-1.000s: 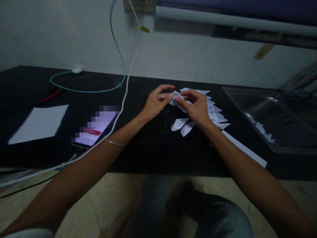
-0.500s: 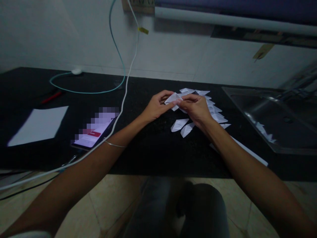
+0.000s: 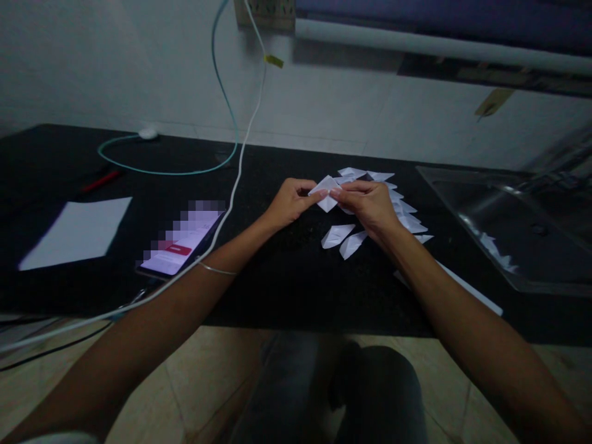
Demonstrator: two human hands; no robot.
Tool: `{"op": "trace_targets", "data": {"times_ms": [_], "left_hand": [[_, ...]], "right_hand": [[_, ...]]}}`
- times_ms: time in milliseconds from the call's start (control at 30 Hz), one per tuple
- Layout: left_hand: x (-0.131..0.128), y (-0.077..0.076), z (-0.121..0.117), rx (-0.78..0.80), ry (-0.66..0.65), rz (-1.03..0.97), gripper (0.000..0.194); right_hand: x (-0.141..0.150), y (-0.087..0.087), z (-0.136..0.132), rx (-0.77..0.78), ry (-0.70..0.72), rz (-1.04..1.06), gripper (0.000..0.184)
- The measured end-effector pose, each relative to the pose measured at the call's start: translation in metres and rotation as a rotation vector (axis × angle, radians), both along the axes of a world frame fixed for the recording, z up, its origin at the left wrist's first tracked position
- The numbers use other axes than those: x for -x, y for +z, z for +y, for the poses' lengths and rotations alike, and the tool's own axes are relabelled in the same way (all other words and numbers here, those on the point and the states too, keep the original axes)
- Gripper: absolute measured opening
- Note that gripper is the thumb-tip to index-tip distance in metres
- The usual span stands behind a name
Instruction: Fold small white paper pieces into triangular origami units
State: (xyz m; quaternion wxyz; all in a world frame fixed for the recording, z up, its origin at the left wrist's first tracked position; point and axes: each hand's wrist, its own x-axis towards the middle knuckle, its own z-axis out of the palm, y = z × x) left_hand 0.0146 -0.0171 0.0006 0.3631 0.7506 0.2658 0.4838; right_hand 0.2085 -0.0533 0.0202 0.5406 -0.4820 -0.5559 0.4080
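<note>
A small white folded paper (image 3: 328, 185), diamond-shaped, is pinched between both my hands above the dark counter. My left hand (image 3: 292, 201) grips its left side, the thumb on its front face. From the right, my right hand (image 3: 370, 203) closes on it with thumb and fingers, the thumb tips nearly meeting at the paper's middle. Just below, two folded paper pieces (image 3: 337, 235) lie on the counter. Behind and beside my right hand, several more folded pieces (image 3: 409, 222) rest in overlapping rows, partly hidden by that hand.
On the black counter (image 3: 277, 290) at left lie a white paper sheet (image 3: 76, 234), a lit phone (image 3: 173, 246) and a red-handled object (image 3: 102, 180). A white cable (image 3: 240, 166) crosses over my left forearm. A metal sink (image 3: 522, 234) is at right, near a white paper strip (image 3: 469, 287).
The folded paper has turned a little and now shows a fuller diamond, with both hands still on it. The whole view has shifted slightly.
</note>
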Motion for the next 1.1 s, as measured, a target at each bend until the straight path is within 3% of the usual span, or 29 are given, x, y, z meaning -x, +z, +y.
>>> {"op": "trace_targets", "data": {"times_ms": [300, 533, 667, 833, 1000, 1100], "left_hand": [[0.0011, 0.0026, 0.001, 0.034, -0.069, 0.089, 0.052], [0.0009, 0.0021, 0.0004, -0.044, 0.019, 0.115, 0.055], [-0.0016, 0.0014, 0.0019, 0.096, 0.012, 0.047, 0.049], [-0.0049, 0.0012, 0.0037, 0.375, -0.056, -0.064, 0.049], [-0.0029, -0.0007, 0.0047, 0.367, -0.039, -0.107, 0.033], [-0.003, -0.0034, 0.0066, 0.353, -0.071, -0.132, 0.047]], "right_hand": [[-0.0066, -0.0029, 0.0076, -0.028, -0.078, -0.038, 0.034], [-0.0052, -0.0043, 0.0072, -0.137, -0.114, -0.147, 0.028], [-0.0067, -0.0052, 0.008, -0.217, -0.12, -0.234, 0.026], [-0.0054, -0.0059, 0.0078, -0.187, -0.11, -0.208, 0.034], [-0.0011, -0.0082, 0.0065, -0.13, 0.011, -0.119, 0.038], [-0.0021, -0.0099, 0.0083, -0.146, -0.026, -0.098, 0.035]]}}
